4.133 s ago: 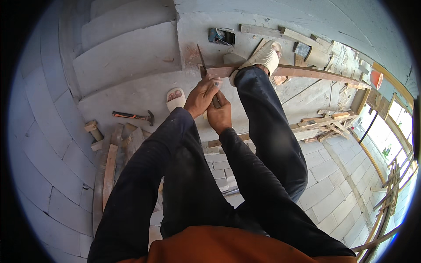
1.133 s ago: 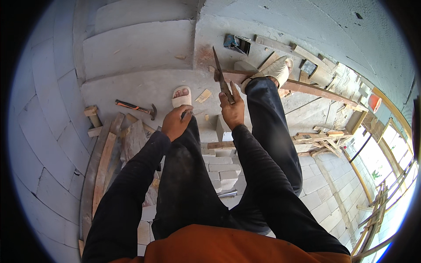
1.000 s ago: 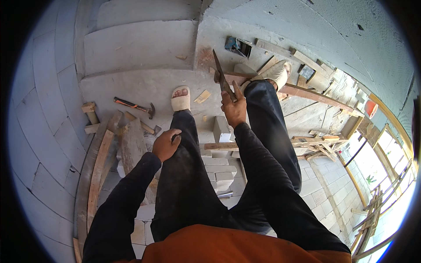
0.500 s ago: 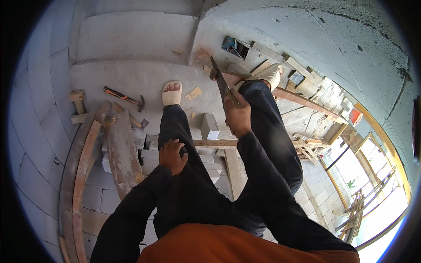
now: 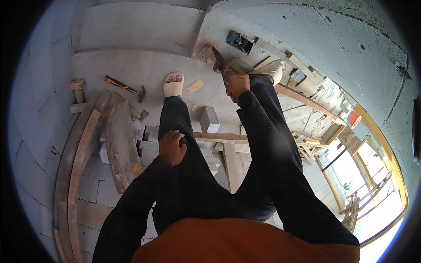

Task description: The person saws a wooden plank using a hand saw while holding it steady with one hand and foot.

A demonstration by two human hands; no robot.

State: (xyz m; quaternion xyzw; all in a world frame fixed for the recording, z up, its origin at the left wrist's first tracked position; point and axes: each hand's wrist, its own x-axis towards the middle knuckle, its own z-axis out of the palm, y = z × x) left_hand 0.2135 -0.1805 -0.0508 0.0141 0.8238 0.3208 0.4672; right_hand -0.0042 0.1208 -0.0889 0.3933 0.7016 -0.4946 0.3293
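Observation:
My right hand (image 5: 237, 84) is closed around the handle of a handsaw (image 5: 220, 60), its dark blade angled toward the upper left. The blade meets a reddish wooden board (image 5: 302, 101) near its far left end. My right foot, in a cream slide sandal (image 5: 275, 69), rests on that board. The exact cut line is hidden by the blade and hand. My left hand (image 5: 172, 148) lies on my left knee with the fingers slightly apart, holding nothing.
On the floor at left lie a claw hammer (image 5: 125, 87) and a hatchet-like tool (image 5: 142, 115). A pale block (image 5: 209, 120) stands between my legs. Planks (image 5: 120, 149) and blocks lie below. A blue power tool (image 5: 239, 41) sits by the far wall, near scattered offcuts.
My right hand has pushed the handsaw forward, away from me, and its blade now sits further along across the board. My left hand stays on my knee.

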